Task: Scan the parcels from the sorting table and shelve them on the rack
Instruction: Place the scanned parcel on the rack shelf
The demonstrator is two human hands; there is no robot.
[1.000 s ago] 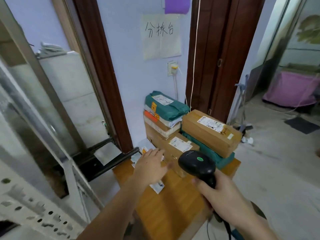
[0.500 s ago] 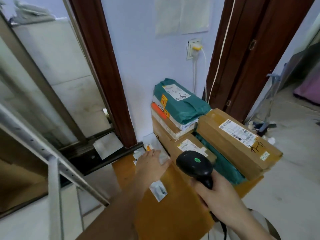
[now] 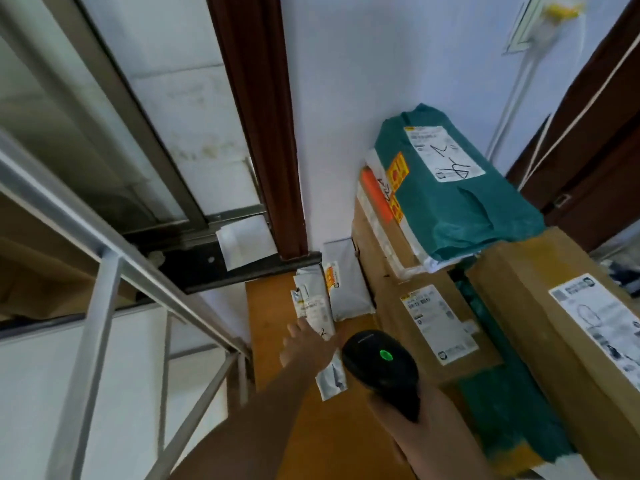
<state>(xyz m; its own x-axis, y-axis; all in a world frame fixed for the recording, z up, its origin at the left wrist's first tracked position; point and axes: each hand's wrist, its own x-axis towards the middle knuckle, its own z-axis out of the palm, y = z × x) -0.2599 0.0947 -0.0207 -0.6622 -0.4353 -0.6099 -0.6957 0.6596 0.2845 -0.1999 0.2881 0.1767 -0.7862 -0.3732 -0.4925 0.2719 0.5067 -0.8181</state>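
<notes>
A thin white mailer [image 3: 313, 306] with a printed label lies on the wooden sorting table [image 3: 273, 306]. My left hand [image 3: 306, 344] rests on its near part with fingers stretched out. My right hand [image 3: 415, 434] grips a black barcode scanner [image 3: 379, 365] with a green light, held just right of the mailer. A second grey mailer [image 3: 348, 289] lies behind it. To the right rise stacked parcels: a green bag [image 3: 453, 188] on top, brown boxes [image 3: 426, 317] below, and a large carton [image 3: 568, 323] at the far right.
A grey metal rack frame [image 3: 107, 271] stands at the left, close to the table's left edge. A dark wooden door post [image 3: 263, 133] and a white wall stand behind the table. A white paper [image 3: 242, 244] lies on the dark sill.
The view has moved closer and tilted down onto the table. My left hand stays on the thin white mailer, and the scanner has come nearer to it.
</notes>
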